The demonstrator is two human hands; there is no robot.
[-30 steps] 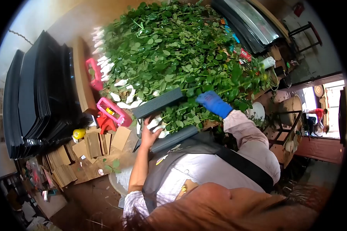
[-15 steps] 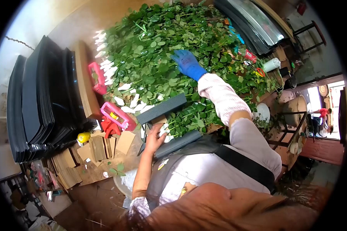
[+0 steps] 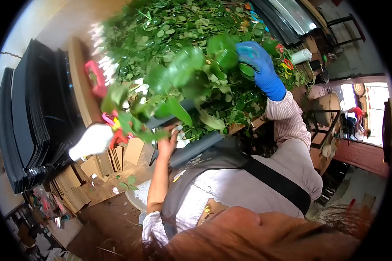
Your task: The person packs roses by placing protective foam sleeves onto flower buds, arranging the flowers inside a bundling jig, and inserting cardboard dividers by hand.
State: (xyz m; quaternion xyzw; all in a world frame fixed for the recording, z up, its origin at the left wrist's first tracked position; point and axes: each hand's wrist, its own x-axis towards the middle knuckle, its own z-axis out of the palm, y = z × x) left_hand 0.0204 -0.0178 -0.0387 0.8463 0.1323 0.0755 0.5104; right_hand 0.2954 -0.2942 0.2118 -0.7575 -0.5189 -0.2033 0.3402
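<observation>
My right hand, in a blue glove, is closed on a leafy rose stem raised across the pile. The white-covered head of this stem points left, blurred by motion. My bare left hand is at the near edge of the pile, fingers curled beside white pieces; leaves partly hide what it holds. Near it lie a dark ridged sheet and a dark grey sheet. Green leafy stems cover the bench beyond.
Stacks of black sheets stand at the left beside a wooden board. A pink tape dispenser and cardboard pieces lie nearby. At the right are a white roll and scissors. A person is in the far doorway.
My right hand has moved right and lifted a leafy rose stem from the pile, its white head swinging left. The left hand has stayed near the ridged sheet, its fingers shifted slightly.
</observation>
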